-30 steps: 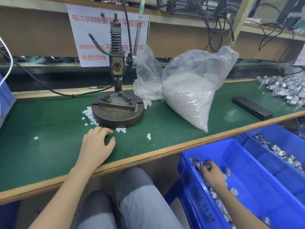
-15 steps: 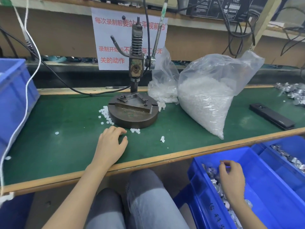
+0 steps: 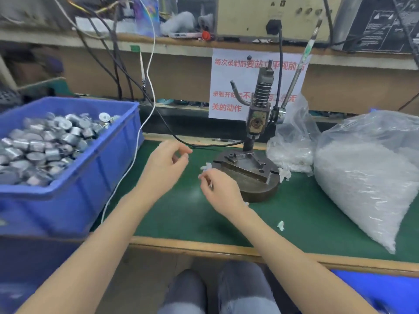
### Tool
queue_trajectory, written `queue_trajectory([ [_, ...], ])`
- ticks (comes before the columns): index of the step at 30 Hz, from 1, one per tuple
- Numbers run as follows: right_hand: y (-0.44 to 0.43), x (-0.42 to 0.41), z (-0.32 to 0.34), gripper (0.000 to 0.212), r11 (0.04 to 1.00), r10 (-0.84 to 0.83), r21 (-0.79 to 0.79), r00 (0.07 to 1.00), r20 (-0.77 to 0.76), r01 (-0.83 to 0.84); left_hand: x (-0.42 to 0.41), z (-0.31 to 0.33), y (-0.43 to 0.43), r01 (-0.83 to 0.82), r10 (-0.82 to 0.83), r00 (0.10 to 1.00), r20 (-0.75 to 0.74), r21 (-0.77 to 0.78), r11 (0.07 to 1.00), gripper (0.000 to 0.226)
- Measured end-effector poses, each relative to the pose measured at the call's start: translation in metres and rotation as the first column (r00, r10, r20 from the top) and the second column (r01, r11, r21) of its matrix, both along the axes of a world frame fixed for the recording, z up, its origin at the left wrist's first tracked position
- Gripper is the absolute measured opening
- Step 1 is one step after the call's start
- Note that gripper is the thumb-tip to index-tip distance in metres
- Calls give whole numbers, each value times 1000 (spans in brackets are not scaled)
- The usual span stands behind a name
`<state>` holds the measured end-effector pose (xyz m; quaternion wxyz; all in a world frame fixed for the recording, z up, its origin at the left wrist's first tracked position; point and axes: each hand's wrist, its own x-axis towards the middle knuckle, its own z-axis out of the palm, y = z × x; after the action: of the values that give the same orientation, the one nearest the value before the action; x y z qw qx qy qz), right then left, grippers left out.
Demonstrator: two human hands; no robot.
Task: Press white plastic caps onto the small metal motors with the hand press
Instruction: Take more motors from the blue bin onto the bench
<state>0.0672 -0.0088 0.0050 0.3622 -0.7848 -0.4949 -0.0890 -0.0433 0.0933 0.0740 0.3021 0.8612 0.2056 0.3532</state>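
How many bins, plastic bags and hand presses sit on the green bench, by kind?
Blue bin: 1
Small plastic bag and large plastic bag: 2
Hand press: 1
Total: 4

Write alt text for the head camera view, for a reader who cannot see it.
A person's left hand and right hand hover, loosely curled, over a green mat next to a hand press; whether they hold anything is too blurred to tell. A blue bin of metal motors stands at left, a bag of white caps at right.
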Motion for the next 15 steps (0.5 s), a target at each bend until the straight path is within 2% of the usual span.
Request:
queue_trajectory([
  [3, 12, 0, -26, 13, 995, -92, 29, 995, 25, 92, -26, 30, 34, -108, 107, 994, 9, 26, 994, 14],
  [5, 7, 7, -39, 9, 971, -217, 86, 974, -64, 222, -42, 49, 58, -157, 156, 988, 20, 39, 987, 16],
  [7, 7, 15, -41, 6, 943, -279, 144, 949, -150, 300, -55, 60, 90, -255, 259, 965, -31, 107, 961, 16],
  [10, 10, 11, -41, 8, 959, -236, 140, 969, -79, 245, -71, 52, 140, -398, 425, 889, -171, 171, 901, 19],
  [12, 10, 9, -42, 11, 961, -218, 157, 973, -78, 228, -84, 36, 168, -469, 512, 797, -321, 207, 859, 22],
  [13, 10, 10, -42, 11, 958, -222, 161, 969, -110, 238, -92, 29, 178, -488, 540, 721, -434, 234, 841, 25],
  [15, 10, 13, -44, 12, 960, -225, 137, 963, -152, 246, -103, 18, 190, -486, 508, 502, -700, 258, 835, 44],
])
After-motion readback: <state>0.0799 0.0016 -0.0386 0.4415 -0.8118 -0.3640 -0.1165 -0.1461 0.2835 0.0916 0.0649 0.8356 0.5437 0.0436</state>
